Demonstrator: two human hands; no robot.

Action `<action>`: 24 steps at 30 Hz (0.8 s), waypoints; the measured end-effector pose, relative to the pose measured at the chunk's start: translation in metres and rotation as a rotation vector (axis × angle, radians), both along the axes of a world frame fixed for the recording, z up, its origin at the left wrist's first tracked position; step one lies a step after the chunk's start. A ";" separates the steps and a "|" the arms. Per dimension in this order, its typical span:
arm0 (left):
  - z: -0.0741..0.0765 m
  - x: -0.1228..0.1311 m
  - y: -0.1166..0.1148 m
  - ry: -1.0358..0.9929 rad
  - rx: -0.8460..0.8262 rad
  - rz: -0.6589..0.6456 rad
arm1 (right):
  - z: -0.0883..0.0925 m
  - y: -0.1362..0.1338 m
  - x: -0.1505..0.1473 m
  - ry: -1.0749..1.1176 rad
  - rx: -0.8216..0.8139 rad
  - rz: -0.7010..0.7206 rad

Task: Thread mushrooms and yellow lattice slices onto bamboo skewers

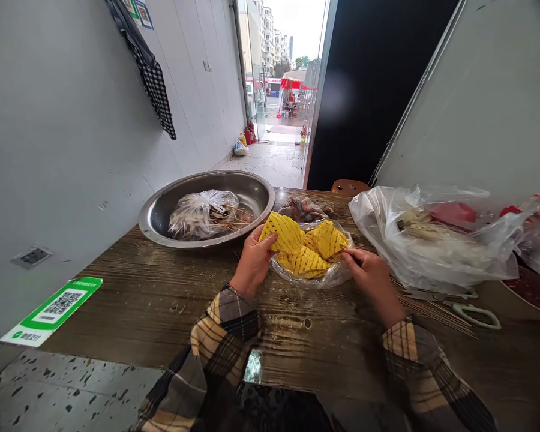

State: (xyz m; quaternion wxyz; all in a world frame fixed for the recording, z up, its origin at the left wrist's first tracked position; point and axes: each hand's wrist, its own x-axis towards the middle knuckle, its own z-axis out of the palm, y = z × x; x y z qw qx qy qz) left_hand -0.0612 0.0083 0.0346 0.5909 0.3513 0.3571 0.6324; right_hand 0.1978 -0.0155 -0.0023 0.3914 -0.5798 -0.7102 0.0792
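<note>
Yellow perforated food sheets (303,261) lie in a clear plastic bag (337,276) near the middle of the wooden table (162,300). My left hand (254,258) pinches one yellow sheet (284,233), raised at the left of the pile. At the pile's right edge, my right hand (368,270) has its thumb and fingertips pressed together; what they hold, if anything, is too small to tell. Behind the pile sits a bag of dark reddish food (303,209).
A steel basin (207,174) at the back left holds bagged skewers. At right are a large plastic bag (450,258), thin sticks (441,313), scissors (477,317) and a dark red bowl (535,291). A green QR card (56,312) lies at the left edge.
</note>
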 end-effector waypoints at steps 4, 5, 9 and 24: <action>0.000 0.001 -0.001 0.024 0.002 0.003 | 0.004 -0.006 -0.003 -0.140 0.088 -0.039; 0.001 0.001 -0.001 0.024 0.001 0.004 | 0.005 -0.008 -0.005 -0.182 0.092 -0.056; 0.002 0.002 -0.001 0.021 -0.007 0.011 | 0.004 -0.010 -0.008 -0.266 0.039 -0.054; 0.001 0.001 -0.001 0.003 0.001 0.013 | -0.004 0.005 -0.005 0.505 -0.227 0.081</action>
